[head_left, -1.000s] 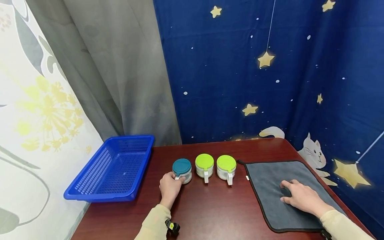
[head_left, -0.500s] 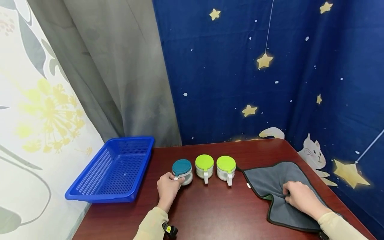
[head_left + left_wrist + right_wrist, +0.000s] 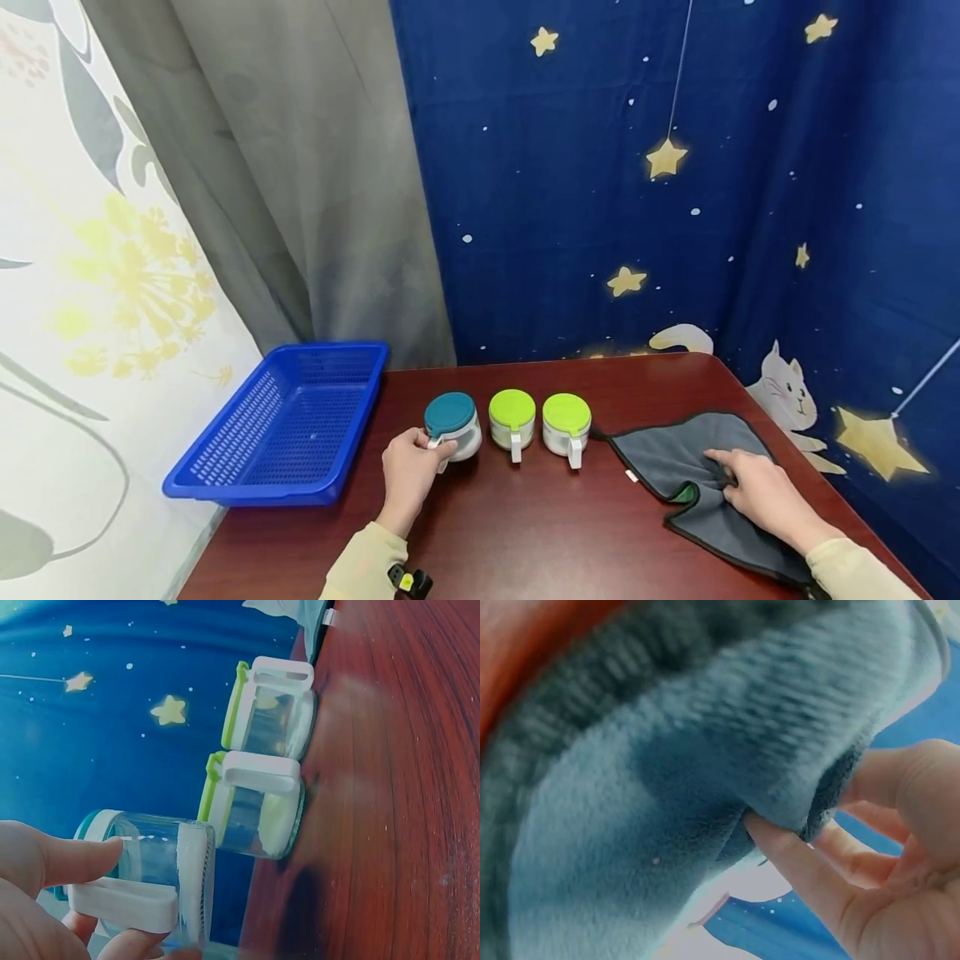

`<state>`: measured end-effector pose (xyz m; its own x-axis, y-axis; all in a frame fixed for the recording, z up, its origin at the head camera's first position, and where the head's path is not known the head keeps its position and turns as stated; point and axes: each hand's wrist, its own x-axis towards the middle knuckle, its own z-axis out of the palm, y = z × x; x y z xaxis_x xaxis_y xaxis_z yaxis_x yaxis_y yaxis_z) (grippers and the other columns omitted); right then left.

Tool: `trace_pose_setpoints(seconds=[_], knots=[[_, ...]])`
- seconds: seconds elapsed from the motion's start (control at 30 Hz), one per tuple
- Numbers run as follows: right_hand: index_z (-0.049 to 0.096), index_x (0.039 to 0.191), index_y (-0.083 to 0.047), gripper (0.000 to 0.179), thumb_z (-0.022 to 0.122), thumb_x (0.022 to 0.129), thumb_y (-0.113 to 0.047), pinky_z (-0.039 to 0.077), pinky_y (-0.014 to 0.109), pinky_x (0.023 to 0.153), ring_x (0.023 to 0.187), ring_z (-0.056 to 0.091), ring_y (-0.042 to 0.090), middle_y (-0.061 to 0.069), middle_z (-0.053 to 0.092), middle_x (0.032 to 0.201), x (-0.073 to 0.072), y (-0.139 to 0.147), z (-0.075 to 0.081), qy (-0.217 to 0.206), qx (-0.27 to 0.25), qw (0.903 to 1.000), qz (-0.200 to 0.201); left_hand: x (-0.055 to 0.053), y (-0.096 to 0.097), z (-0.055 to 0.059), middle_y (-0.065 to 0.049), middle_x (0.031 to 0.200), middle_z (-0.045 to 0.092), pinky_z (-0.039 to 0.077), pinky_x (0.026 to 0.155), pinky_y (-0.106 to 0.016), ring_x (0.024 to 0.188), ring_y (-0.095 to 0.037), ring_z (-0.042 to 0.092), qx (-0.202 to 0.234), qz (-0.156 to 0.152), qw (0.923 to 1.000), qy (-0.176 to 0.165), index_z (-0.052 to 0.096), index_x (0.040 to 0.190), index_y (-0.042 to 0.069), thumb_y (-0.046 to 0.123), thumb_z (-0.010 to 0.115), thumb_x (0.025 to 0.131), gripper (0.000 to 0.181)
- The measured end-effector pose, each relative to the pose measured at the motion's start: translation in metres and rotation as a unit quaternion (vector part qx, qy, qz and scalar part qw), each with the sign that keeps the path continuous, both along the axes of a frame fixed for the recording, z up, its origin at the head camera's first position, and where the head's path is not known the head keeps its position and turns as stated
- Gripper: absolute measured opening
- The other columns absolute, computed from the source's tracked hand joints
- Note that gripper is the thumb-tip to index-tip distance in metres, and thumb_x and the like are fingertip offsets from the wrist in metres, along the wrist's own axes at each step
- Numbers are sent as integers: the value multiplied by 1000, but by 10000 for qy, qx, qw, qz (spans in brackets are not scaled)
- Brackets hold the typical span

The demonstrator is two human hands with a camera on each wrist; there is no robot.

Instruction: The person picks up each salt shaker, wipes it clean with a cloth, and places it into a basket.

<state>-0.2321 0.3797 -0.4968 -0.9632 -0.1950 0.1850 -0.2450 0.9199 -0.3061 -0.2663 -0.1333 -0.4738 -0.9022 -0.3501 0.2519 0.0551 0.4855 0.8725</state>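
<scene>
My left hand [image 3: 411, 473] grips the white handle of a glass seasoning jar with a teal lid [image 3: 450, 412]. In the left wrist view this jar [image 3: 154, 847] is raised over the table, with a dark shadow beneath it. Two similar jars with lime-green lids, a nearer one [image 3: 247, 817] and a farther one [image 3: 274, 720], stand upright to its right, handles toward me. On the right, my right hand [image 3: 772, 493] pinches a fold of a grey cloth [image 3: 660, 450] with dark edging. The cloth [image 3: 630, 825] bunches up between thumb and fingers, and a bit of green underside shows.
A blue plastic basket [image 3: 337, 450] with perforated walls sits at the table's left side. The dark red wooden table [image 3: 540, 533] ends at a starry blue curtain [image 3: 555, 208] and a grey curtain [image 3: 360, 208] behind.
The left hand has lifted the teal-lidded jar slightly and shifted it a little left. The right hand has gathered the cloth, which lay flat, into folds. The green-lidded jars stay put.
</scene>
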Motion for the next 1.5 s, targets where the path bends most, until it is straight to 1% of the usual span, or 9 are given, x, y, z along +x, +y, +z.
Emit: trace_pose_setpoints(seconds=[0.2,0.4,0.53,0.63,0.7,0.87,1.07,1.3,1.5], knots=[[78,99,-10,30,75,75,7,40,31,53,66,53,15,3,61,87,2,-1,16,1103,-20,9938,-124,8,0,9,-4,79,67,47,58,-32,78,-23,58,93,-127,9999,35,56,67,9,25,91,73,39],[77,98,-10,30,73,74,8,40,26,54,68,54,20,10,62,97,3,-12,39,2543,-564,9651,-274,14,0,17,-4,70,60,46,56,-33,75,-23,55,292,-199,9993,76,56,69,9,23,91,73,37],[78,100,-14,30,70,79,6,40,7,65,77,65,27,11,67,111,7,-25,55,2808,-1060,9532,-373,16,0,20,-3,78,66,47,60,-33,80,-23,57,192,-180,9996,125,57,67,9,24,91,73,38],[79,101,-21,33,69,82,4,38,2,71,85,69,25,7,70,113,9,-36,66,2798,-1329,9496,-481,17,1,23,-5,84,69,49,63,-33,83,-24,59,186,-166,9996,124,57,66,9,25,91,72,38],[78,103,-25,34,70,84,2,40,3,73,86,68,15,2,71,110,12,-44,72,2670,-1508,9502,-557,18,1,24,-5,88,70,50,65,-33,86,-24,60,232,-173,9995,97,58,66,10,25,91,72,37],[75,112,-28,28,70,91,-9,47,11,67,81,63,-2,-2,71,109,19,-64,82,2067,-2041,9554,-530,22,2,26,-8,100,73,53,68,-33,92,-25,62,384,-254,9989,20,57,67,9,24,91,73,37],[72,115,-28,24,76,92,-31,51,12,75,91,66,6,-8,69,110,24,-97,92,1376,-2749,9515,-139,26,2,28,-11,111,72,57,74,-37,100,-28,63,533,-386,9978,-55,57,68,8,24,91,74,38],[73,108,-28,23,82,87,-22,55,21,80,99,66,12,-9,66,114,23,-137,99,927,-3387,9345,579,31,5,32,-12,114,72,58,77,-40,104,-30,64,547,-487,9973,-38,57,68,8,23,90,74,37],[73,113,-23,31,80,87,-8,57,28,81,102,68,12,-7,65,117,22,-180,104,833,-3804,9127,1236,38,10,38,-10,110,73,55,65,-34,98,-27,64,319,-543,9980,107,57,67,9,24,92,72,38]])
